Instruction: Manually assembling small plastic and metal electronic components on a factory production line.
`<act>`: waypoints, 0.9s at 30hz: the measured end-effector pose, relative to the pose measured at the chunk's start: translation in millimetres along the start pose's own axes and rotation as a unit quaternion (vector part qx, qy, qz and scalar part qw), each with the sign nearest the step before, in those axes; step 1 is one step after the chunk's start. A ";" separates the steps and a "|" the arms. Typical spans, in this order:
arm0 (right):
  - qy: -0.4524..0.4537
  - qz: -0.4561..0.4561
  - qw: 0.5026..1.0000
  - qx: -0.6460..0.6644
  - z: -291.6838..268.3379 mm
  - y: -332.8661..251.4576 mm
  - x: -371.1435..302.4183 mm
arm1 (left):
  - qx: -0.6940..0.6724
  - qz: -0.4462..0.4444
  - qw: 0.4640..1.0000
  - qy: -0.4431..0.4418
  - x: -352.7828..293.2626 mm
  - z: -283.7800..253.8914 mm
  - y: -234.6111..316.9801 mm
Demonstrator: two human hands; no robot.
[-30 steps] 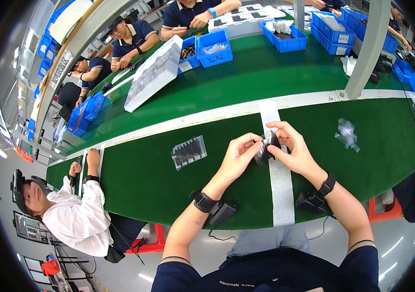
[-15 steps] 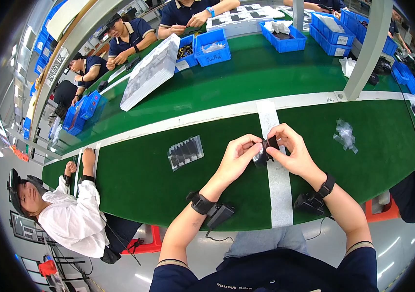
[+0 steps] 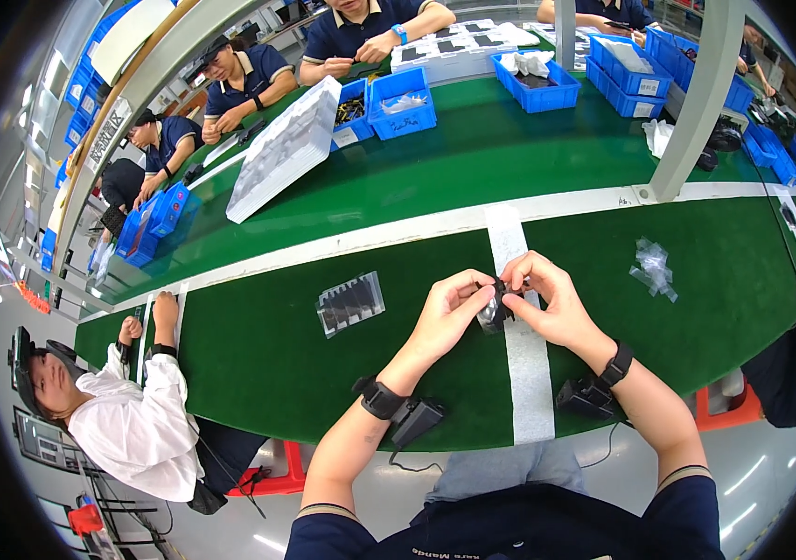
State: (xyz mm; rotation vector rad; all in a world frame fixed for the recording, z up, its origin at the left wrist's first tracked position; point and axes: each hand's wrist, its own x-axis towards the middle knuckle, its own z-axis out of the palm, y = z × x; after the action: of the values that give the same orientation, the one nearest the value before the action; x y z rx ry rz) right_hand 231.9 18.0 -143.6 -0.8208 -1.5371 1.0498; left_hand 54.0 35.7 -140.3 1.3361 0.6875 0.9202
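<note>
Above the white strip [image 3: 530, 373] on the green table, both my hands pinch one small black part [image 3: 497, 314] with a shiny, rounded lower end. My left hand [image 3: 457, 303] grips its left side between thumb and fingertips. On the other side, my right hand [image 3: 547, 297] has its thumb and fingers closed on the part's upper right. The fingertips hide much of it, so its exact kind is unclear. To the left lies a clear sheet with black strips [image 3: 350, 304]. A heap of clear film pieces [image 3: 654, 270] rests to the right.
A white foam tray [image 3: 284, 149] leans on the far bench, near blue bins [image 3: 402, 103]. A grey post [image 3: 699, 107] rises at the right. At the left sits a person in white [image 3: 137, 420]; other people work across the bench.
The black part has been turned between my fingers, and its flat, upright piece no longer shows at the right. My hands stay close together, and the whole view has shifted slightly.
</note>
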 end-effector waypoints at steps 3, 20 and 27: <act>-0.002 -0.006 1.000 -0.016 0.6 0.9 -1.6 | 0.005 -0.003 1.000 0.000 -1.7 0.1 -1.1; -0.007 -0.004 1.000 -0.026 -0.7 -2.3 0.9 | 0.007 -0.002 1.000 0.004 0.4 0.8 1.0; -0.009 -0.002 0.999 -0.042 -0.9 -1.9 0.1 | 0.015 -0.007 1.000 -0.001 -0.4 -0.7 1.7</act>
State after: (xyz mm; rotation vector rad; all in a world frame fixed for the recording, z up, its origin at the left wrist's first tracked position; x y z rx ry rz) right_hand 232.8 17.6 -141.8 -0.8686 -1.6059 0.9969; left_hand 52.9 35.8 -138.8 1.3565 0.7111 0.9014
